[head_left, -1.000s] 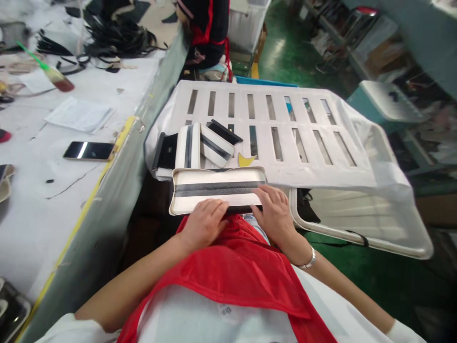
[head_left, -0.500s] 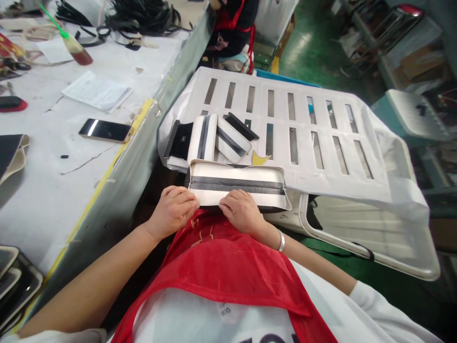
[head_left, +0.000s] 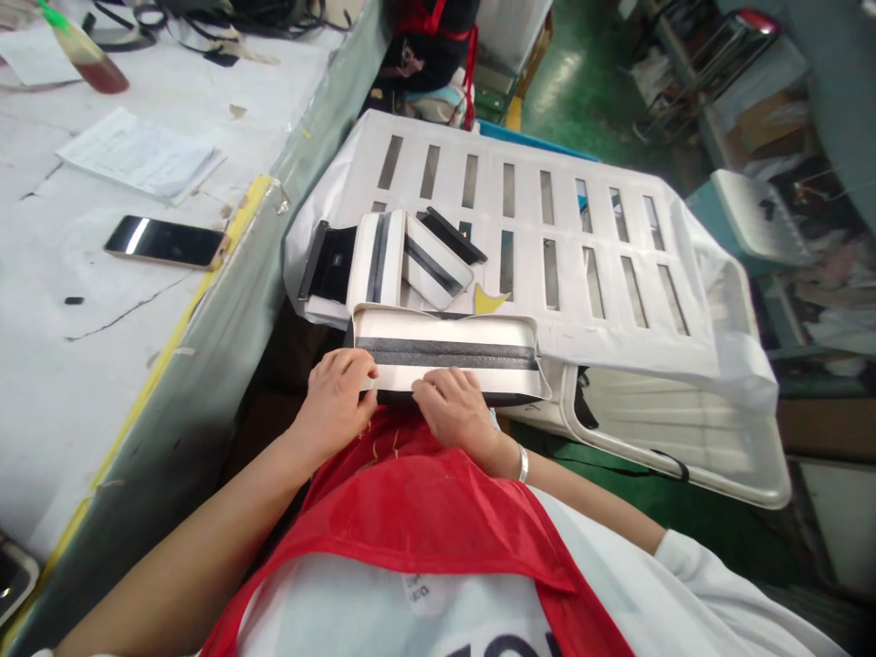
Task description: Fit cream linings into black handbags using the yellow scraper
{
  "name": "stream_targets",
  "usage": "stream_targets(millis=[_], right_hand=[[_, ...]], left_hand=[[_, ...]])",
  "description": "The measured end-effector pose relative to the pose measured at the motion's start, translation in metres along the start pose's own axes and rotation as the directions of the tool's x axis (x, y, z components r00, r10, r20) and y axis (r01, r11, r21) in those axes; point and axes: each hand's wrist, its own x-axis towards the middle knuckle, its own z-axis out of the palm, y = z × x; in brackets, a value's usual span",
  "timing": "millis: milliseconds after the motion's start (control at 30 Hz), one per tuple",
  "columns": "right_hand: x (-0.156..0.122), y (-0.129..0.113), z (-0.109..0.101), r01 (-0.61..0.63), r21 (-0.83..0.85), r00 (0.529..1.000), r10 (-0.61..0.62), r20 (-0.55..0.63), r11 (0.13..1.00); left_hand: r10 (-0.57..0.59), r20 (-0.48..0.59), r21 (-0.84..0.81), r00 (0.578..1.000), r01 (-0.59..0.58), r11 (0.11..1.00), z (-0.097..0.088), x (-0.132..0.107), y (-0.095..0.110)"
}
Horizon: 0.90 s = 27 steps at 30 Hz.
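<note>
A white, box-shaped bag piece (head_left: 472, 354) with a dark band along its length lies at the near edge of the slatted plastic surface, above my red apron. My left hand (head_left: 340, 388) has its fingers curled over the piece's near left corner. At the middle of the near edge, my right hand (head_left: 448, 401) grips the rim with bent fingers; the fingertips are partly hidden. Just beyond lie two similar pieces, a white striped piece (head_left: 373, 260) with a black flap (head_left: 332, 265) and a tilted striped piece (head_left: 434, 269). A yellow scrap (head_left: 488, 299) sits beside them.
The white slatted surface (head_left: 602, 214) stretches ahead and right, above a pale chair-like frame (head_left: 657, 411). On the left table (head_left: 171, 365) are a phone (head_left: 164, 242), papers (head_left: 137, 155) and a glue bottle (head_left: 96, 66). Black straps lie farther back.
The view has shifted, so the scene sits a little farther left. My left hand has changed its finger position at the corner, with the thumb more apart. The right hand stays on the near edge.
</note>
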Motion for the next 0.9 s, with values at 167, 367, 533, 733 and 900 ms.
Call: stream_targets(millis=[167, 367, 533, 733, 900], right_hand=[[-0.010, -0.002, 0.003, 0.217, -0.099, 0.976, -0.213, 0.049, 0.971], [-0.018, -0.001, 0.001, 0.242, -0.067, 0.968, -0.237, 0.078, 0.968], [-0.034, 0.012, 0.000, 0.208, -0.049, 0.977, -0.206, 0.053, 0.977], [-0.059, 0.035, -0.001, 0.135, -0.052, 0.991, -0.135, -0.008, 0.990], [-0.077, 0.052, -0.002, 0.058, -0.061, 0.997, -0.061, -0.048, 0.996]], left_hand=[[0.187, -0.074, 0.143, 0.980, -0.175, 0.974, -0.002, -0.006, 0.006], [0.519, -0.015, 0.351, 0.855, -0.481, 0.803, 0.008, -0.026, 0.018], [0.511, -0.031, 0.447, 0.859, -0.445, 0.776, 0.025, -0.037, 0.028], [0.444, -0.040, 0.513, 0.895, -0.363, 0.778, 0.033, -0.037, 0.039], [0.447, -0.102, 0.538, 0.889, -0.328, 0.776, 0.033, -0.029, 0.048]])
